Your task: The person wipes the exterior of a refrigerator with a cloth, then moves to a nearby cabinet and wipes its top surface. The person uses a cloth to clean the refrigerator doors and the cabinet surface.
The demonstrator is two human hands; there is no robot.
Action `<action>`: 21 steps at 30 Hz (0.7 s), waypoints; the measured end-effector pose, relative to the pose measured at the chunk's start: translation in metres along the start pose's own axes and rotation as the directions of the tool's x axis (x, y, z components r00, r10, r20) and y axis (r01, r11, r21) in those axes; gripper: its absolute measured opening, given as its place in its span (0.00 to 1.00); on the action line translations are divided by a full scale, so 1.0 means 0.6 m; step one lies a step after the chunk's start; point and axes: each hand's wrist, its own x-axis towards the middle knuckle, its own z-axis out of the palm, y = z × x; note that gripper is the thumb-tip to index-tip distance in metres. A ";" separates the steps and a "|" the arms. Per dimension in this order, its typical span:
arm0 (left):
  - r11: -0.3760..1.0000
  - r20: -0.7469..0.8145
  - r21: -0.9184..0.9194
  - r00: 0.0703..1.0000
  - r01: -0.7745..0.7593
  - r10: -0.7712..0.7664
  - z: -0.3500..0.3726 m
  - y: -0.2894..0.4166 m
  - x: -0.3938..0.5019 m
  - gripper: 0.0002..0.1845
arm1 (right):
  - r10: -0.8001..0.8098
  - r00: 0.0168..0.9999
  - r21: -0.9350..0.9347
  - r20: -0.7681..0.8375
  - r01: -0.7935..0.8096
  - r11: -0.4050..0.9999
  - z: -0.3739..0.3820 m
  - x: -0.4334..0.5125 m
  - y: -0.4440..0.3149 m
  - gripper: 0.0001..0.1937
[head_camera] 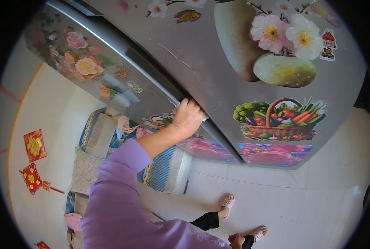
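Note:
My left hand, its fingers curled, is at the dark gap between the two grey doors of a refrigerator. Bits of a white cloth or tissue show at both sides of the hand, and most of it is hidden under the fingers. The left refrigerator door and the right refrigerator door bear flower, butterfly and vegetable-basket stickers. Near the bottom edge, low beside my body, my right hand is partly in view; whether it holds something cannot be told.
Below the left door stands a seat with a blue patterned cover, with cushions and cloths along the wall. Red and gold decorations hang on the pale wall. My feet in pink slippers are on the tiled floor.

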 end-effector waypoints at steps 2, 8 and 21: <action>0.999 -0.019 -0.041 1.000 -0.005 0.004 0.018 0.023 -0.009 0.06 | -0.020 0.999 -0.016 0.033 0.021 1.000 -0.005 0.002 0.006 0.08; 0.979 -0.273 0.189 0.962 0.074 -0.020 -0.143 -0.184 0.035 0.04 | -0.007 1.000 0.006 -0.008 0.007 1.000 0.018 -0.007 -0.008 0.07; 0.991 -0.391 0.135 0.919 -0.001 0.054 0.078 0.082 0.011 0.11 | -0.087 0.995 -0.101 -0.051 0.081 0.992 0.012 -0.014 0.027 0.06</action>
